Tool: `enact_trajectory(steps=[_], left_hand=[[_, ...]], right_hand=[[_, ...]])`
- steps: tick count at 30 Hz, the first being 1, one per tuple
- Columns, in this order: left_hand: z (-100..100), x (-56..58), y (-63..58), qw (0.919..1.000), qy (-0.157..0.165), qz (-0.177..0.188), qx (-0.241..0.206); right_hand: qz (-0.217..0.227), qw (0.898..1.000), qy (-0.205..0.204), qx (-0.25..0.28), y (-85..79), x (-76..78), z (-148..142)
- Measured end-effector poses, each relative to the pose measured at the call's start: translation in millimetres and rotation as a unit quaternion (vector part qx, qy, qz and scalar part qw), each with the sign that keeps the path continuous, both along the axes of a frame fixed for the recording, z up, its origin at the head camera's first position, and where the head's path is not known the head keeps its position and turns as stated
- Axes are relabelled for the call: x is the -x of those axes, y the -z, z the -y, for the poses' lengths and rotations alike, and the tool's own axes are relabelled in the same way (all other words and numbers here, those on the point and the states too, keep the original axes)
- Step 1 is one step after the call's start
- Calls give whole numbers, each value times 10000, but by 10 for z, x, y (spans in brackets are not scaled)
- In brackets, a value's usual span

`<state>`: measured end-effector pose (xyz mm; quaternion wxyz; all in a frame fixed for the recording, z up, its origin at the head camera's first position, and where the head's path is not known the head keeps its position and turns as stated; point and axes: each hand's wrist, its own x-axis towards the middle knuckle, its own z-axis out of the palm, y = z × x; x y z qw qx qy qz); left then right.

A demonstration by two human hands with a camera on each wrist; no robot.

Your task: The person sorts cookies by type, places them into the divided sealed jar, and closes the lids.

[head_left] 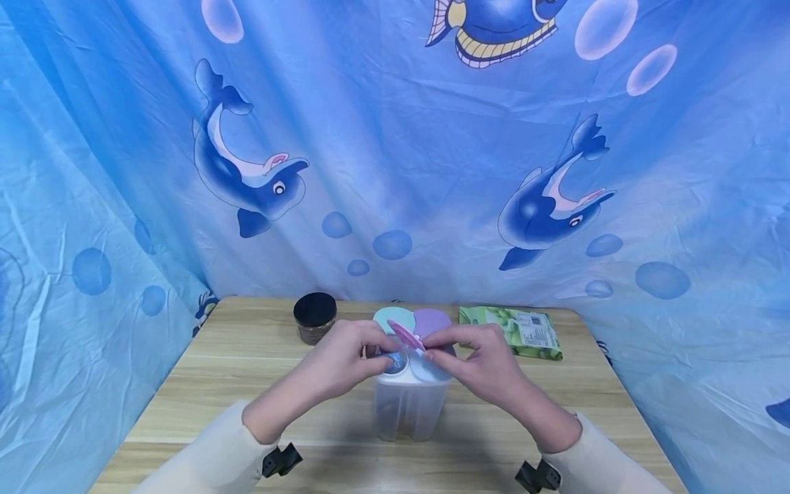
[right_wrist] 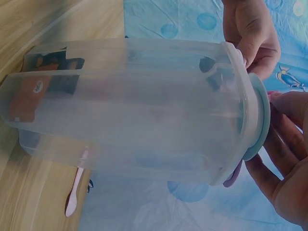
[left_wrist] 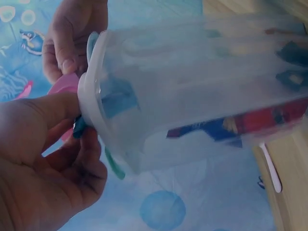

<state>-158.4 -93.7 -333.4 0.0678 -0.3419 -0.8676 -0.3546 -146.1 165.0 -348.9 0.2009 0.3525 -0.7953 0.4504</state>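
A tall translucent storage container (head_left: 410,408) stands upright on the table, with mint (head_left: 395,318), purple (head_left: 433,320) and pale blue (head_left: 431,369) lids on its white top. My right hand (head_left: 481,353) pinches the edge of a pink lid (head_left: 404,335), tilted up over the near-left opening. At that opening my left hand (head_left: 348,353) pinches a shiny blue packet (head_left: 395,362), partly hidden by the fingers. Through the walls, a blue and red packet (left_wrist: 260,120) shows in the left wrist view and an orange-brown packet (right_wrist: 31,96) in the right wrist view.
A jar with a black lid (head_left: 315,317) stands at the back left of the wooden table (head_left: 247,377). A green packet (head_left: 518,333) lies at the back right. A pale pink spoon (right_wrist: 74,192) lies beyond the container. A blue sea-print curtain (head_left: 395,171) hangs behind.
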Motion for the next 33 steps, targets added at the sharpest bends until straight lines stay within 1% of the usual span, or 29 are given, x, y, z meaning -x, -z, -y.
enact_trajectory(steps=[2, 7, 11, 14, 17, 21, 23, 25, 27, 30, 31, 33], left_hand=[[-22, 9, -2, 9999, 5, -48, 97], [-24, 8, 27, 9999, -155, -49, 15], [-15, 16, 48, 9999, -67, -84, 7], [-10, 23, 37, 9997, -60, -214, -100], [-5, 33, -2, 9984, -302, -364, -308], [-1, 50, -99, 9945, -779, -511, -472], [-9, 63, -152, 9928, -971, -516, -466], [-23, 75, -200, 9931, -1042, -368, -395], [-44, 86, -233, 9951, -930, -116, -305], [-69, 85, -263, 9979, -574, 262, -132], [-74, 83, -267, 9983, -452, 354, -104], [-77, 81, -269, 9987, -261, 421, -112]], right_hand=[[3, 10000, -6, 20, -2, 4, -1], [12, 10000, 7, 47, 12, 2, 0], [0, 10000, 5, 55, 9, 4, -3], [12, 10000, -6, 64, 18, 15, -11], [15, 10000, -13, 71, 28, 27, -16], [13, 10000, -14, 69, 32, 32, -19], [16, 10000, -19, 69, 30, 31, -19], [32, 10000, -20, 70, 30, 32, -22], [22, 10000, -29, 68, 29, 34, -23], [27, 10000, -25, 41, 27, 37, -24], [42, 10000, -27, 33, 26, 37, -24], [27, 10000, -49, 12, 29, 39, -23]])
